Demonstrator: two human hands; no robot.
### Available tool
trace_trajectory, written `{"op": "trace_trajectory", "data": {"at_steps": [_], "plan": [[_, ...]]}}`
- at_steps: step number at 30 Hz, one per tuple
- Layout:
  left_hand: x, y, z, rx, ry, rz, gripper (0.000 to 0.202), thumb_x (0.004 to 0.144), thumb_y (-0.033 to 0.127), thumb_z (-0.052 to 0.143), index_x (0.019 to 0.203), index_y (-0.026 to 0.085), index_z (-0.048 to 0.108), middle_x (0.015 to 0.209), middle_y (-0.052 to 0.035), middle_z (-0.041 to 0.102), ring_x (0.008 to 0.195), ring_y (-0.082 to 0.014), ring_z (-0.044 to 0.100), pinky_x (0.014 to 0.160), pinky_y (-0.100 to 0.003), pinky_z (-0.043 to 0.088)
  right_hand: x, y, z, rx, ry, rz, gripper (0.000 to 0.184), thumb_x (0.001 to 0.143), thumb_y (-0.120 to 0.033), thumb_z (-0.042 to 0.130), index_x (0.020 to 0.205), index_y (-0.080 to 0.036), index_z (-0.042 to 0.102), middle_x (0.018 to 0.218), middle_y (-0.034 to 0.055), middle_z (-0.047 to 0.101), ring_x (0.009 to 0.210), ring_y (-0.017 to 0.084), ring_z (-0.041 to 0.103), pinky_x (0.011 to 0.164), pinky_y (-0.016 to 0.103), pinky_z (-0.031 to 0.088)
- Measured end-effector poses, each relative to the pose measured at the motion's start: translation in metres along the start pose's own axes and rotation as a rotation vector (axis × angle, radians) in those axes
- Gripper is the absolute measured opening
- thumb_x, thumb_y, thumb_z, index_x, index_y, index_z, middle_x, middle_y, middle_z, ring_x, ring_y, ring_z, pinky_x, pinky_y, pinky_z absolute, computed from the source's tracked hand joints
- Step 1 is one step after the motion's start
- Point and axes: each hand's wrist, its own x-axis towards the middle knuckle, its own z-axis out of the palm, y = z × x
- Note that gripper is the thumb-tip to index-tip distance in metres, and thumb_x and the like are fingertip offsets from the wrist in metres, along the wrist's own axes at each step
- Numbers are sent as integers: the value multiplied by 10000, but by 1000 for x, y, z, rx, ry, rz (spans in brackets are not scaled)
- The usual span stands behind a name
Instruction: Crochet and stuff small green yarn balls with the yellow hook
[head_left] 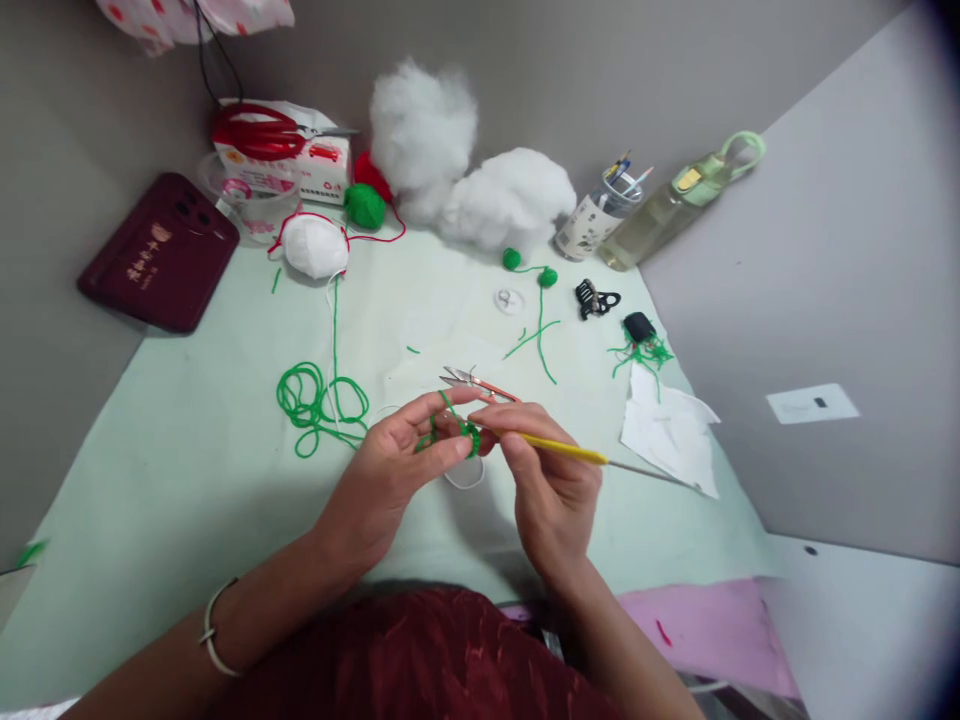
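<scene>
Between the thumb and fingers of my left hand [401, 450] is a small piece of green crochet [471, 440], with green yarn running over the raised index finger. My right hand [551, 480] grips a crochet hook [562, 447] with a yellow handle; its tip meets the green piece, and its metal shaft points out to the right. Loose loops of green yarn [304, 400] lie on the table left of my hands. Just beyond my fingers are thread snips [480, 384] with orange handles, partly hidden. A white strand hangs in a loop below the crochet.
White stuffing [510, 195] is heaped at the back. Left of it are a green yarn ball [365, 206], a white yarn ball [315, 246] and red scissors [259, 133] on a box. A bottle [660, 215], pen cup [596, 220], hair clip [595, 299] and white paper [664, 430] are rightward.
</scene>
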Motion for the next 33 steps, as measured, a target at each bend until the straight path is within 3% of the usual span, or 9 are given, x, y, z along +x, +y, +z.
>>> {"op": "trace_trajectory", "data": {"at_steps": [3, 7, 9, 12, 16, 19, 24, 33], "plan": [[-1, -2, 2, -6, 35, 23, 366, 839, 255, 846, 1192, 333, 789, 890, 42, 685, 863, -102, 608, 855, -210, 465, -7, 2, 2, -206, -2, -141, 269, 993, -101, 610, 1138, -264, 768, 1000, 48, 771, 893, 187, 735, 739, 334, 617], [2, 1, 3, -145, -34, -99, 369, 837, 281, 844, 1202, 290, 792, 746, 44, 663, 746, -104, 592, 874, -257, 495, -13, 2, -2, -427, -33, -320, 359, 958, -78, 659, 1236, -285, 752, 1138, 72, 762, 972, 205, 741, 785, 349, 629], [4, 3, 1, -202, -46, -142, 327, 839, 288, 835, 1162, 249, 812, 788, 19, 690, 763, -114, 609, 870, -266, 505, -11, 1, -5, -326, 7, -256, 308, 980, -96, 628, 1190, -277, 761, 1055, 63, 773, 907, 201, 738, 765, 366, 624], [5, 6, -2, -176, -2, -102, 278, 842, 271, 822, 1118, 237, 826, 949, -7, 732, 846, -118, 633, 831, -232, 495, -4, -1, -7, -56, 95, -29, 201, 1016, -179, 596, 1062, -254, 777, 879, 38, 753, 736, 173, 698, 702, 369, 598], [3, 3, -2, -48, -10, -1, 289, 873, 239, 794, 1159, 276, 805, 899, 11, 735, 899, -122, 652, 871, -226, 489, 1, 3, -2, 196, 21, 147, 158, 1007, -261, 638, 1011, -255, 796, 943, 46, 776, 731, 159, 673, 663, 337, 576], [2, 0, -1, -41, -17, 16, 321, 852, 250, 827, 1168, 299, 796, 961, 9, 752, 910, -131, 675, 919, -262, 506, 0, 8, 1, 259, 2, 207, 166, 1004, -251, 652, 1038, -278, 812, 1003, 38, 793, 777, 150, 682, 697, 314, 572], [0, 1, 0, -7, -1, 25, 345, 845, 260, 837, 1177, 344, 792, 894, 31, 691, 888, -118, 670, 898, -246, 505, -1, 12, -2, 372, 15, 314, 165, 1014, -285, 649, 1030, -278, 813, 997, 29, 788, 771, 127, 692, 745, 295, 577], [-1, 6, 0, 64, 54, 24, 303, 838, 250, 807, 1126, 346, 820, 894, 30, 598, 843, -105, 568, 805, -221, 450, 2, 10, -9, 478, -4, 335, 200, 1045, -318, 597, 1003, -254, 782, 979, 29, 786, 766, 126, 728, 725, 279, 609]]}}
